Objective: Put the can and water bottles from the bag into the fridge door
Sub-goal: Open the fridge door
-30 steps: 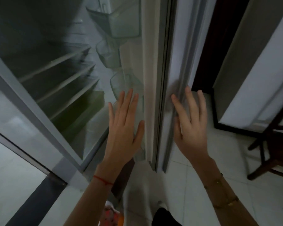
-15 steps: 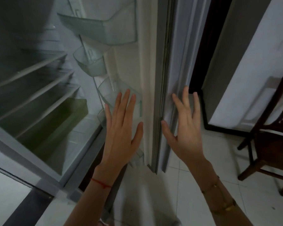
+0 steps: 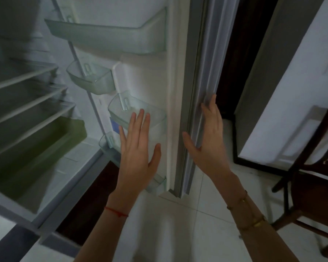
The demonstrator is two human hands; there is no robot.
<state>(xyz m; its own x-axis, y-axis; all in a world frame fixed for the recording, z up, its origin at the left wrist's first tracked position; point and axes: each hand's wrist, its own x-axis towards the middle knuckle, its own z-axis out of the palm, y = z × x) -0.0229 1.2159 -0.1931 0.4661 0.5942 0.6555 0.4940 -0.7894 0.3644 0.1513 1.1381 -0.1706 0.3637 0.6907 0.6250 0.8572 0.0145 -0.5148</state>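
The fridge door stands open in front of me, its inner side facing left. It carries several clear plastic bins: a wide top bin, a small bin, a middle bin and lower ones. All visible bins hold nothing. My left hand is flat and open, held in front of the middle bin. My right hand is open, its fingers lying along the door's outer edge. No bag, can or water bottles are in view.
The fridge interior at left has bare shelves and a green drawer. A dark wooden chair stands at right on the white tiled floor. A white wall panel is behind the door.
The view has swung up and right, showing more of the door's bins. Both hands stay open; the right hand has slid onto the door's edge.
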